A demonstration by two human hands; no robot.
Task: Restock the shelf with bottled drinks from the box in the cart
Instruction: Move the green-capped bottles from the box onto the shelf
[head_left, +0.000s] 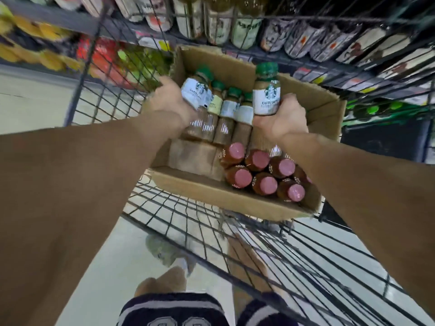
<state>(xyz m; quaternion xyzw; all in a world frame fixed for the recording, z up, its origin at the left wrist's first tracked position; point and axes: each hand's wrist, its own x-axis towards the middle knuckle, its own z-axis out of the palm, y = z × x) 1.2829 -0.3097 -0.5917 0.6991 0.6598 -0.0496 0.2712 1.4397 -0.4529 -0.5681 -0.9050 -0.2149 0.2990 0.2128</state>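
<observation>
A cardboard box (pixel 235 196) sits in a black wire cart (pixel 211 231). Over the box, the left hand (pixel 169 100) holds a green-capped coffee bottle (pixel 196 90), tipped sideways. The right hand (pixel 282 118) grips another coffee bottle (pixel 267 90), standing up straight. Between the two hands, more green-capped bottles (pixel 229 107) stand inside the box. Pink-capped bottles (pixel 261 172) fill the near right corner of the box. Past the box, a shelf (pixel 235 27) holds rows of drinks.
</observation>
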